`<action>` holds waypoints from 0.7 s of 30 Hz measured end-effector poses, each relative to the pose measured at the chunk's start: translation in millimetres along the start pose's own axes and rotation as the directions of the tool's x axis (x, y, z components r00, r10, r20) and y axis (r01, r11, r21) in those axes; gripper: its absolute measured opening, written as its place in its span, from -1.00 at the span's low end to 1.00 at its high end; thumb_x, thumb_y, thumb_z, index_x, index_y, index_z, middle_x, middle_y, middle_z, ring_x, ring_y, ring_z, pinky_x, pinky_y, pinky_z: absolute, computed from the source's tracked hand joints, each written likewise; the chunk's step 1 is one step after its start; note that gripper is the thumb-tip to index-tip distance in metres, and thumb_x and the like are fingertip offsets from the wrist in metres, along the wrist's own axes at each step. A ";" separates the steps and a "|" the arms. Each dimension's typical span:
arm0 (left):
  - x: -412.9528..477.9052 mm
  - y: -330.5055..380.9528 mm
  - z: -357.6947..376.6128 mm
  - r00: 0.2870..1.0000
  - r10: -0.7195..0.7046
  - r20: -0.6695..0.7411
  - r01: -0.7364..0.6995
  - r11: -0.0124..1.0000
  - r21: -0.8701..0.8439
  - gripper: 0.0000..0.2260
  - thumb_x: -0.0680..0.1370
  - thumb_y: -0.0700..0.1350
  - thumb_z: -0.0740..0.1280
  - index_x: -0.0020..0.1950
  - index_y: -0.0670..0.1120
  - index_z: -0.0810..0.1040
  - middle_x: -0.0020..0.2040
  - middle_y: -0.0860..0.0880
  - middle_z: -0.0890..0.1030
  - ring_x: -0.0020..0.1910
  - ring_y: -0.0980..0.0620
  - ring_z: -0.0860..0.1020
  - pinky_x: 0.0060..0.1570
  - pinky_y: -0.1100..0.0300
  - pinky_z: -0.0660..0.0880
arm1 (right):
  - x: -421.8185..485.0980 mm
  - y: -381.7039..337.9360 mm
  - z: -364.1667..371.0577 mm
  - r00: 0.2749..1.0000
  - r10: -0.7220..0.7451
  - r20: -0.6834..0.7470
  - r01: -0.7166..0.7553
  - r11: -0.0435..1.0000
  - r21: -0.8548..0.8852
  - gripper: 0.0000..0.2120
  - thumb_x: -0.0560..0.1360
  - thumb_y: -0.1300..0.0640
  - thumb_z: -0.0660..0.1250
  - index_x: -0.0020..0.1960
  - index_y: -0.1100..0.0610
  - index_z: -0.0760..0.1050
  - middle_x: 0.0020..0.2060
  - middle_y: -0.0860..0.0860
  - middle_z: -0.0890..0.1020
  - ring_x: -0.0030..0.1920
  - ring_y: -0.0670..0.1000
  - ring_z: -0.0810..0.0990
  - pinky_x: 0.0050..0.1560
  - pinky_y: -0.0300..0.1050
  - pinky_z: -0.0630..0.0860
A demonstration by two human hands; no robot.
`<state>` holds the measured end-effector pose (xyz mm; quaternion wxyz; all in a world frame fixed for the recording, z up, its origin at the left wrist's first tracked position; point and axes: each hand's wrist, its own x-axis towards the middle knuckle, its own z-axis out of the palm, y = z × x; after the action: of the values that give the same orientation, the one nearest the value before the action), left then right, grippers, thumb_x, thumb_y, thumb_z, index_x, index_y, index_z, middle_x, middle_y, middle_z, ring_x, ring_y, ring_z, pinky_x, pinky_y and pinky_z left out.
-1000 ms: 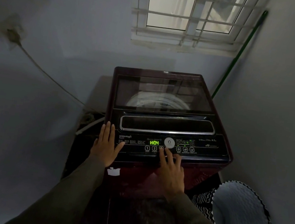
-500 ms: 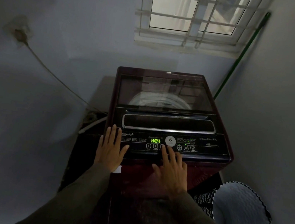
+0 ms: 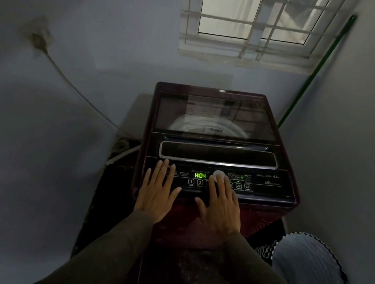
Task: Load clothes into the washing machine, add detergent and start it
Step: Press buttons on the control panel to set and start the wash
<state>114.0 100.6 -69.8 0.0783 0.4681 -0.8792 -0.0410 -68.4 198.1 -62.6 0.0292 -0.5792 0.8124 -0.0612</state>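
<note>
The right hand [image 3: 220, 209], fingers straight and spread, lies over the round button [image 3: 218, 175] (left hand [image 3: 156, 193] lies flat too, holding nothing), so a neighbouring key [image 3: 199, 182] could get pressed.

The washing machine [image 3: 265, 217], a dark maroon top-loader, stands upright on the floor near the far right corner. Its glass lid [image 3: 218, 112] is shut, and the pale drum [image 3: 208, 127] shows through it. On the black control panel [image 3: 265, 187] along the front edge, a green display [image 3: 200, 175] reads H:04 beside a round white button [image 3: 218, 174].
</note>
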 end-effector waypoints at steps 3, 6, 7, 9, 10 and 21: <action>3.4 9.2 -0.8 1.000 -0.004 -0.018 0.005 1.000 0.016 -0.32 0.61 0.25 -0.38 0.61 -0.09 -0.02 0.62 -0.14 -0.05 0.60 -0.07 -0.10 0.53 -0.06 -0.13 | 4.2 4.4 -1.3 1.000 -0.001 -0.001 0.001 1.000 -0.019 -0.22 0.58 -0.36 -0.15 0.60 0.12 -0.15 0.59 0.10 -0.11 0.58 0.12 -0.19 0.54 0.19 0.01; 7.0 17.3 -2.2 1.000 -0.008 -0.024 0.009 0.999 0.038 -0.33 0.62 0.25 -0.35 0.61 -0.10 0.00 0.62 -0.15 -0.03 0.60 -0.08 -0.08 0.52 -0.08 -0.09 | 8.6 11.3 -4.1 1.000 0.005 0.006 -0.004 0.999 -0.046 -0.20 0.55 -0.39 -0.26 0.59 0.11 -0.26 0.58 0.08 -0.23 0.56 0.10 -0.31 0.55 0.20 -0.08; 8.3 20.5 -2.5 0.999 -0.007 -0.032 0.008 0.999 0.048 -0.34 0.63 0.24 -0.33 0.61 -0.11 0.02 0.62 -0.16 -0.01 0.60 -0.09 -0.05 0.51 -0.09 -0.06 | 10.3 14.2 -4.3 1.000 0.003 0.001 -0.003 0.999 -0.050 -0.20 0.55 -0.40 -0.26 0.59 0.10 -0.27 0.58 0.07 -0.25 0.56 0.09 -0.33 0.55 0.21 -0.09; 11.7 27.4 -4.7 0.999 -0.006 -0.050 0.008 0.999 0.047 -0.35 0.64 0.23 -0.29 0.60 -0.12 0.04 0.61 -0.17 0.01 0.59 -0.10 0.00 0.50 -0.11 -0.01 | 13.7 18.8 -6.6 1.000 -0.005 -0.006 0.004 0.999 -0.048 -0.19 0.55 -0.42 -0.23 0.59 0.09 -0.27 0.58 0.07 -0.25 0.56 0.08 -0.34 0.55 0.22 -0.10; 12.9 31.4 -6.2 0.998 -0.008 -0.055 0.011 0.999 0.050 -0.35 0.64 0.23 -0.28 0.61 -0.12 0.04 0.61 -0.17 0.01 0.59 -0.10 0.00 0.50 -0.11 0.00 | 14.8 20.7 -9.3 1.000 -0.008 -0.013 0.007 0.999 -0.046 -0.19 0.55 -0.42 -0.22 0.59 0.08 -0.26 0.58 0.07 -0.24 0.56 0.07 -0.33 0.55 0.22 -0.10; 32.3 63.4 -12.7 0.998 -0.005 -0.064 0.013 0.993 0.116 -0.34 0.63 0.27 -0.27 0.62 -0.10 -0.02 0.62 -0.15 -0.08 0.60 -0.11 -0.10 0.51 -0.18 -0.03 | 36.1 60.5 -27.6 0.999 -0.053 -0.008 0.052 0.997 -0.064 -0.16 0.53 -0.45 -0.27 0.59 0.09 -0.22 0.58 0.06 -0.22 0.57 0.08 -0.26 0.54 0.26 -0.08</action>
<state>46.7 109.2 -44.9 0.0786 0.4770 -0.8751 0.0248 -140.1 185.3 -42.4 0.0053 -0.6006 0.7986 -0.0388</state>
